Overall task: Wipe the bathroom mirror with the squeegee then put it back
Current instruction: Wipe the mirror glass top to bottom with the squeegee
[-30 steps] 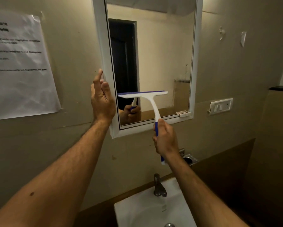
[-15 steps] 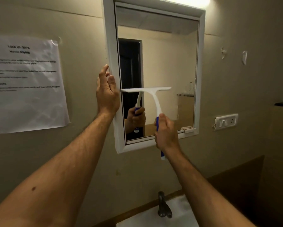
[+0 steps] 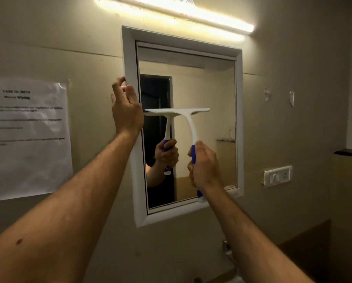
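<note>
Squeegee (image 3: 188, 127) sat blade-flat on mirror (image 3: 207, 94) glass, mid-height. Right hand (image 3: 204, 166) wrapped blue handle. Left hand (image 3: 127, 111) curled round white frame's left edge. Tool looked light, stiff plastic; blade edge likely soft. Handle judged best hold. Glass fragile — gentle pressure.

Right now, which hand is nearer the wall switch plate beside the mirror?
Right. The right hand grips the squeegee handle before the mirror's lower right, closer to the switch plate. The left hand holds the mirror's left frame edge, farther away.
</note>
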`<control>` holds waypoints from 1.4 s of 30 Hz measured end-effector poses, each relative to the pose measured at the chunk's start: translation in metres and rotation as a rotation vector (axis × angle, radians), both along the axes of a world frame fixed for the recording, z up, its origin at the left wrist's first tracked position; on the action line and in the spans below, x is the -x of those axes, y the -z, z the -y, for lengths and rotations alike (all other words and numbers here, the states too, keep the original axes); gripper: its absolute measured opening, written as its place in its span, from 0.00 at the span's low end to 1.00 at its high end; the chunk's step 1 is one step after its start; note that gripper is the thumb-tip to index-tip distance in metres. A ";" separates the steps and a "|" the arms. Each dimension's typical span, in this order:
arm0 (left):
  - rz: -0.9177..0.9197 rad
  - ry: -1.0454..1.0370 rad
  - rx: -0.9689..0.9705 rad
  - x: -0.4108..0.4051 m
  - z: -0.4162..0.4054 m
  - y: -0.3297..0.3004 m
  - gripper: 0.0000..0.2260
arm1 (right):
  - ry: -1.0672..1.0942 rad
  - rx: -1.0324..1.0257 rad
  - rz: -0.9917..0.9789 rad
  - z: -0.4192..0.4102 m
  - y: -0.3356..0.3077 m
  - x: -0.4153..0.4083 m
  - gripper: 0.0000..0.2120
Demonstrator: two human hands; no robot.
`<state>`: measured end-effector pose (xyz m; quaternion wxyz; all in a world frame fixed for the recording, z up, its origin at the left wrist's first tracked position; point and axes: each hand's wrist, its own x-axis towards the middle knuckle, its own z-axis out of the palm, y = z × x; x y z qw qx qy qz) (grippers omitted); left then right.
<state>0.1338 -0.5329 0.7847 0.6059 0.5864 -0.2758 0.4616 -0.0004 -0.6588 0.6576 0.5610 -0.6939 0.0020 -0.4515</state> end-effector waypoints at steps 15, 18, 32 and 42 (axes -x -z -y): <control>0.063 -0.046 -0.043 -0.014 0.006 0.007 0.19 | -0.232 -0.100 0.165 0.021 -0.081 -0.004 0.07; 0.058 -0.058 -0.046 -0.015 0.006 0.005 0.19 | -0.241 -0.146 0.152 0.025 -0.088 -0.009 0.08; 0.060 -0.078 -0.020 -0.018 0.005 0.008 0.18 | -0.177 -0.057 0.260 0.050 -0.115 0.000 0.10; 0.060 -0.082 -0.027 -0.016 0.005 0.008 0.17 | -0.046 -0.127 0.215 0.065 -0.078 -0.002 0.14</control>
